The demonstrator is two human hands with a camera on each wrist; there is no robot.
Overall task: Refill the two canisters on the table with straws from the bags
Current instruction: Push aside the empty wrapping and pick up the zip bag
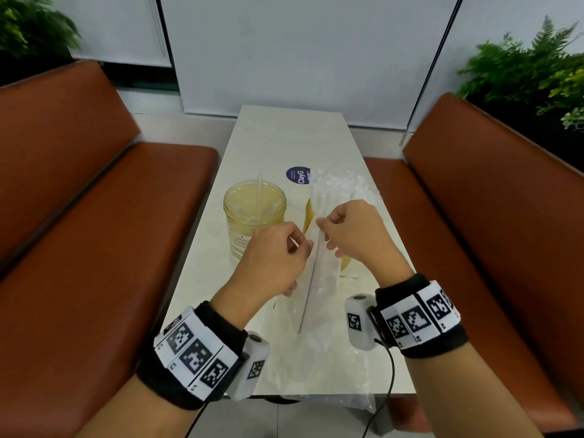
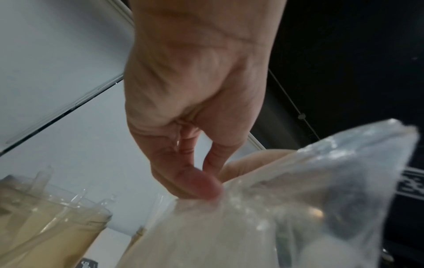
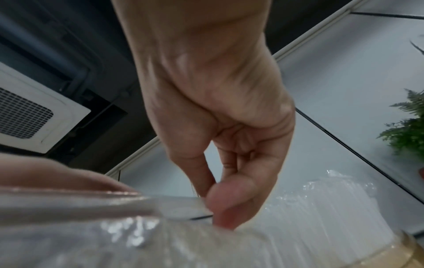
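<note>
A clear plastic bag [image 1: 319, 298] of white straws [image 1: 331, 191] stands upright over the middle of the table. My left hand [image 1: 300, 245] pinches the bag's left side between thumb and finger. My right hand [image 1: 322, 229] pinches its right side close by. The wrist views show each pinch: left hand [image 2: 206, 186] on the bag [image 2: 275, 226], right hand [image 3: 218, 204] on the bag [image 3: 114, 235]. A yellowish clear canister [image 1: 256, 213] stands left of the bag with a few straws in it. The second canister [image 1: 307, 216] is mostly hidden behind the bag.
The narrow white table [image 1: 284, 137] has a round purple sticker [image 1: 298, 174] beyond the canisters. Crumpled clear plastic [image 1: 344, 380] lies at the near edge and hangs over it. Brown benches [image 1: 79, 216] flank both sides, with plants in the far corners.
</note>
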